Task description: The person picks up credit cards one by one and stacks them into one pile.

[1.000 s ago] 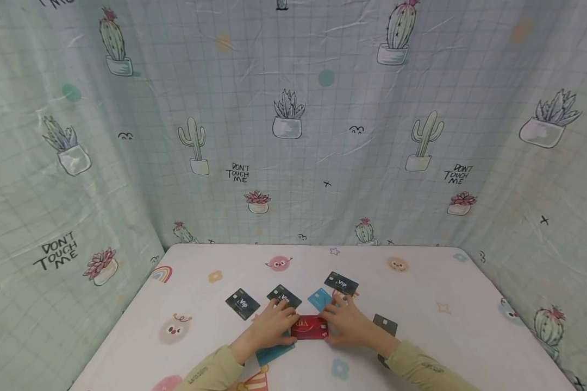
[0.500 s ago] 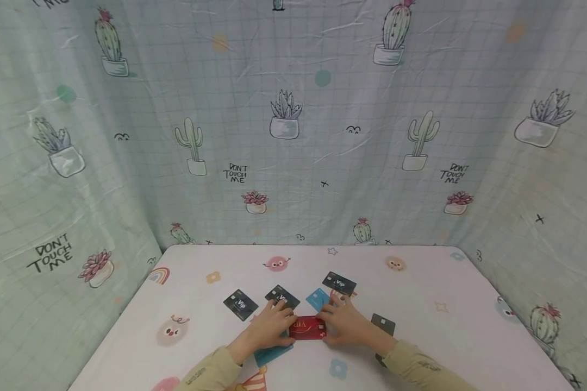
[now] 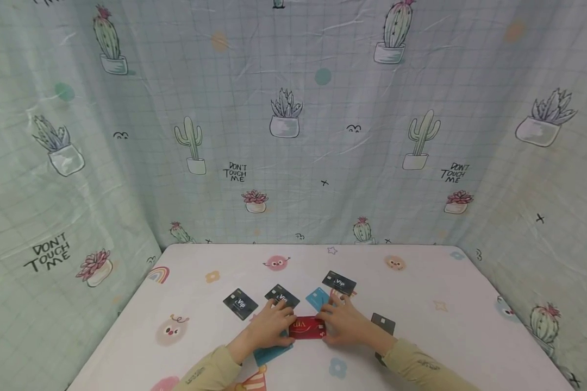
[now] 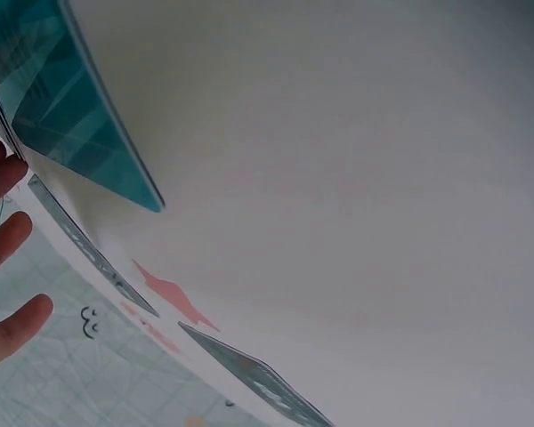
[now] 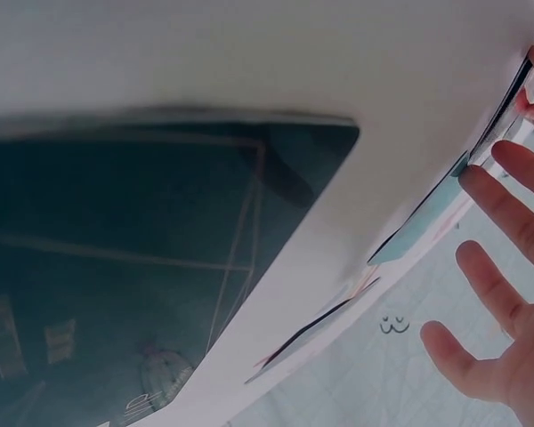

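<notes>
A red VIP card [image 3: 307, 328] lies lengthwise between both hands, its lettering upside down in the head view. My left hand [image 3: 271, 324] pinches its left end between thumb and fingers; my right hand [image 3: 346, 324] pinches the right end the same way. Partly beneath the left hand is a teal card [image 3: 274, 355], larger in the left wrist view. Just beyond the right fingertips lies a light blue card [image 3: 317, 297]. The outer fingers [image 5: 485, 276] of the right hand are spread away from the card. Whether other cards sit under the red one cannot be told.
Black VIP cards lie around: one at left [image 3: 241, 304], one beyond the left hand [image 3: 282, 295], one at the back [image 3: 339, 283]. Right of the right hand is a dark card [image 3: 383, 322], with another partly under the sleeve. Patterned cloth [image 3: 293, 163] hangs behind the table.
The head view has shifted slightly. Both hands keep their hold on the red card, and the cards on the table stay where they were.
</notes>
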`<state>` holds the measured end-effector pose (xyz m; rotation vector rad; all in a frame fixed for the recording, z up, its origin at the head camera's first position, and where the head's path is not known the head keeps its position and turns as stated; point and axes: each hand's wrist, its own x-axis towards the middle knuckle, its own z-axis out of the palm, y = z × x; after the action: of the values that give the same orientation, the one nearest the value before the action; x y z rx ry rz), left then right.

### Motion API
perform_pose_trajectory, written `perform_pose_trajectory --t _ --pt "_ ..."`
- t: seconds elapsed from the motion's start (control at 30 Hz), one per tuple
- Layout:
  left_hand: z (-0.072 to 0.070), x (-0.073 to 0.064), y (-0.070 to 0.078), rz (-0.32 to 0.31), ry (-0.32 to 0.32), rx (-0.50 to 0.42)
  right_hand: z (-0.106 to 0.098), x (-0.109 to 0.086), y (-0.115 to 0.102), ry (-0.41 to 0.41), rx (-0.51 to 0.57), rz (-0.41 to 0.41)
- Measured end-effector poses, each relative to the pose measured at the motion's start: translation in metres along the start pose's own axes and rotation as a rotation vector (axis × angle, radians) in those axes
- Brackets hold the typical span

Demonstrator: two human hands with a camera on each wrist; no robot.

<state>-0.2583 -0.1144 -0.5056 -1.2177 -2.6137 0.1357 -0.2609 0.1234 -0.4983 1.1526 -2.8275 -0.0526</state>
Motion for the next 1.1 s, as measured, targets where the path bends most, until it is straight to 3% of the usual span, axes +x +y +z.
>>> perform_pose_trajectory --t 0.77,1.1 --pt "-0.003 -0.002 0.003 -0.016 0.034 0.003 0.001 -0.005 0.002 0.016 0.009 0.002" --pt "-0.015 -0.015 0.007 -0.018 0.066 0.036 -0.005 -0.018 -0.009 0.049 0.159 0.008"
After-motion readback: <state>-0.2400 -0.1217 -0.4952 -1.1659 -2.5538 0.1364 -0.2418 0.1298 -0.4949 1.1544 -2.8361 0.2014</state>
